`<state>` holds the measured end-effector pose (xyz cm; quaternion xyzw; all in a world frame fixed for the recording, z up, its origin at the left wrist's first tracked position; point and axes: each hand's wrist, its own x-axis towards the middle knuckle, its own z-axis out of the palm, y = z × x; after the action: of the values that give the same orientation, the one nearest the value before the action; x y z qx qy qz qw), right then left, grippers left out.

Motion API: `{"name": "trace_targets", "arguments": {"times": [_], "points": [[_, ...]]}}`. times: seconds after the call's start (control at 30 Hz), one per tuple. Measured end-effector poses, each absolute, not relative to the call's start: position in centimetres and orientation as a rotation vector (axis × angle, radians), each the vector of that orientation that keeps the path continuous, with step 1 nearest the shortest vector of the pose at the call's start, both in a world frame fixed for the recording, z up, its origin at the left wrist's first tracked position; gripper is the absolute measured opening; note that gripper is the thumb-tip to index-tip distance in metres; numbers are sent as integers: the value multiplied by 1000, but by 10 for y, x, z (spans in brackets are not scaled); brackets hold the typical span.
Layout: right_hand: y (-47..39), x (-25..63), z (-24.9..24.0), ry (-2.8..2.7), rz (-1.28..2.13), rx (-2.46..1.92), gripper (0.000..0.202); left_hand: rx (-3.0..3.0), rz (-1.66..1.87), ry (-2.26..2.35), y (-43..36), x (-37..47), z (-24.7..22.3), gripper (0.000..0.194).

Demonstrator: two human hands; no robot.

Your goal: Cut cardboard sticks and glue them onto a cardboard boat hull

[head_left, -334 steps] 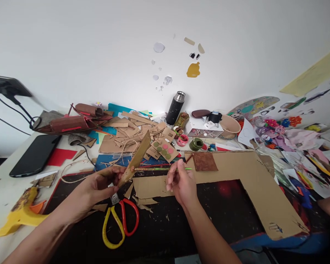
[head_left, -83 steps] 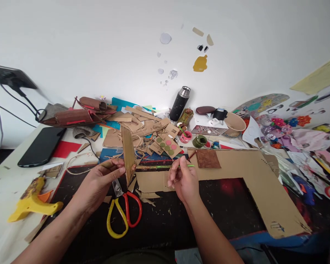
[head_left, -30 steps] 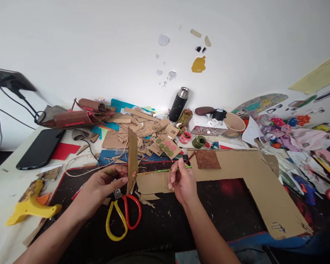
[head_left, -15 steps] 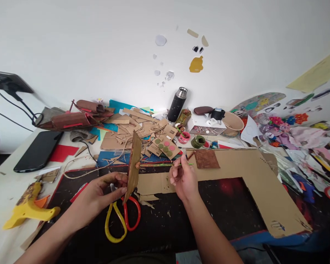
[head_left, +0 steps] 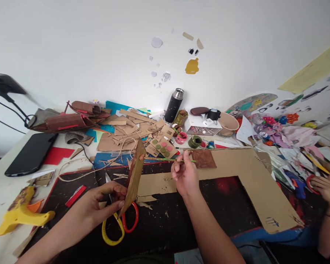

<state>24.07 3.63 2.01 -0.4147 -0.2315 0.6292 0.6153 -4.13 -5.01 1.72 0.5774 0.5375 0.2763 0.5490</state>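
The painted strip stands on end, tilted, in the air above the black mat along the table's near edge. Its broad face is a streaky olive-gold; the narrow side showing on its left is reddish brown. The left hand pinches its lower end between thumb and fingers. Well apart from it, the right hand has its fingers closed around a thin green brush, whose orange-brown tip meets the strip's upper part.

Strip and left fingers cover the middle of the scissors, leaving one yellow and one red handle loop in sight. Behind the strip, cardboard scraps crowd toward the table's back edge. The green jar and pink jar stand beyond the right hand, near the black flask. The brush's rear end passes in front of a brown square on the large cardboard sheet. Toward the left edge of the table lie a phone and a yellow glue gun. At the right, another person's hand holds something red.
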Motion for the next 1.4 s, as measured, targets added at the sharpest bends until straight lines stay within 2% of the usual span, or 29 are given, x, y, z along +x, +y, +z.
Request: {"name": "trace_targets", "arguments": {"times": [0.7,1.2,1.4], "points": [[42,250,21,-446,1396,-944,52,1501,558,1237,-50,-35,41,28],[36,252,17,-483,1438,-950,56,1422,526,1242,-51,-40,27,34],[37,252,12,-484,1436,-976,55,1431,479,1242,-50,-47,20,31]]}}
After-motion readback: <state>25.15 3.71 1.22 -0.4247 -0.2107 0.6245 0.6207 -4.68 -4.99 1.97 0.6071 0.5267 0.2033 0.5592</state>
